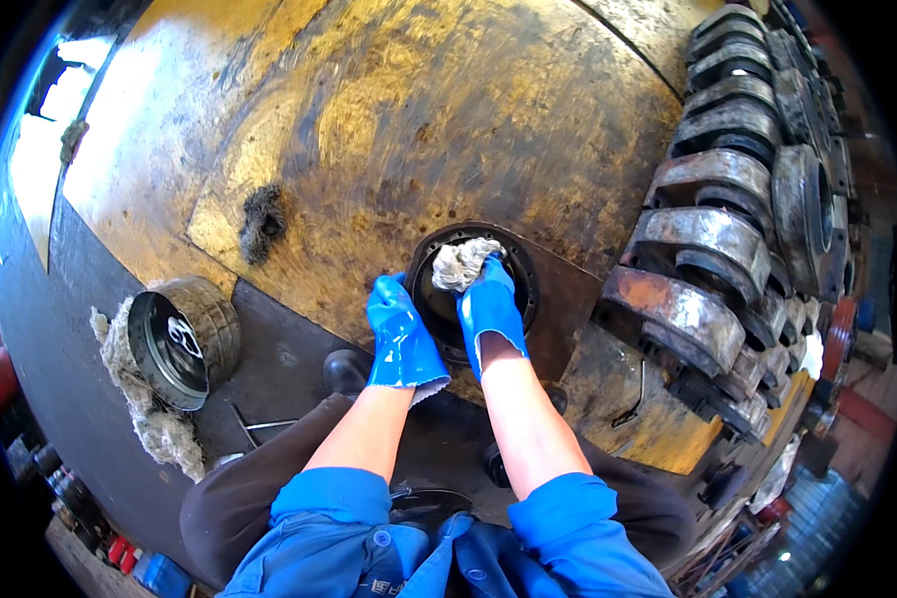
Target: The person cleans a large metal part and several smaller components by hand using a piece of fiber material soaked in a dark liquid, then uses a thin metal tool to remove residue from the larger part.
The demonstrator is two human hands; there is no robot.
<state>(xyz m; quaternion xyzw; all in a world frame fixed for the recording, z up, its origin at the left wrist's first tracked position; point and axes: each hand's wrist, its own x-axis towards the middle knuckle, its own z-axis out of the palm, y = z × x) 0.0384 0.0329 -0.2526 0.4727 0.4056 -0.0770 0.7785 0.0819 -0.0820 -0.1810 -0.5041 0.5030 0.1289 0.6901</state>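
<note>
A dark round metal flange [536, 284] with bolt holes around its rim lies flat on the floor plate in front of me. My right hand [490, 299], in a blue rubber glove, presses a crumpled off-white rag [461, 264] against the flange's inner far side. At the near left of the rim is my left hand [405, 334], gloved the same way. Its fingers are curled in at the flange's edge, and their tips are partly hidden.
Heavy cast metal parts [708, 239] stand in a row on the right. To the left lie a ribbed metal drum [204, 324], pale fibrous waste [164, 429] and a dark fuzzy wad [261, 224]. A thin tool [636, 397] lies near my right knee, with metal rods [259, 426] by the left.
</note>
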